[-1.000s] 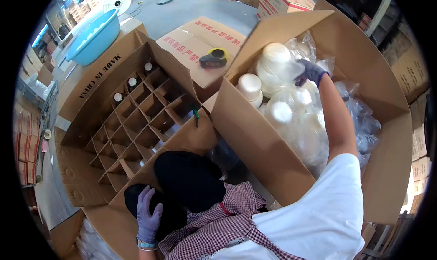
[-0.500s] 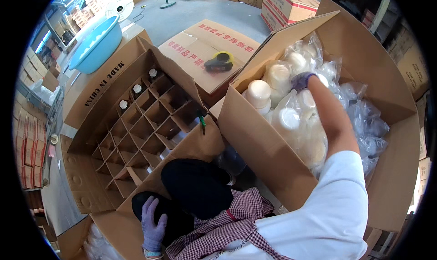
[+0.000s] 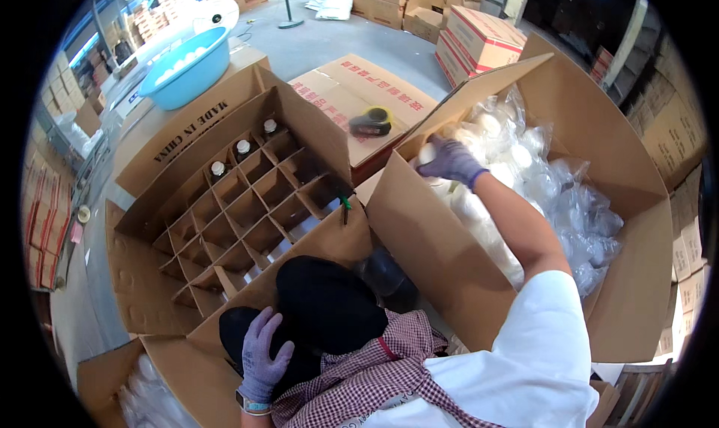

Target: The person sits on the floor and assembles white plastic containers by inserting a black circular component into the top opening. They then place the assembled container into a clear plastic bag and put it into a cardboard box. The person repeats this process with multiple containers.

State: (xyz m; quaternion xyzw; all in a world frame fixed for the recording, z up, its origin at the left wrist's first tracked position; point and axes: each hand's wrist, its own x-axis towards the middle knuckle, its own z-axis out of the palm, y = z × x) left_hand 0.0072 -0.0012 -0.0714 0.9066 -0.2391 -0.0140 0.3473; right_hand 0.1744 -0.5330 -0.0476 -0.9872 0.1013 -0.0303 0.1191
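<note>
My right hand (image 3: 454, 161), in a grey-purple glove, reaches into the cardboard box on the right. Its fingers are closed round a white, round-ended container (image 3: 427, 154) at the box's near left corner; what lies under the palm is hidden. More white containers in clear plastic bags (image 3: 488, 233) fill that box's left side. My left hand (image 3: 264, 357), gloved alike, lies with fingers apart on my dark-clothed knee (image 3: 238, 327) and holds nothing. In front of my knees stands an open divided box (image 3: 247, 211). Dark bottles with white caps (image 3: 243, 147) stand in its far-left row.
A tape dispenser (image 3: 371, 122) lies on a closed carton (image 3: 352, 91) between and beyond the open boxes. A blue basin (image 3: 187, 72) with white things in it stands far left. Clear bagged pieces (image 3: 580, 203) lie at the right box's right side; more plastic (image 3: 153, 398) shows lower left.
My right hand has moved left from the middle of the bagged containers to the white one at the corner. My left hand stays on the knee. The view has tilted up slightly.
</note>
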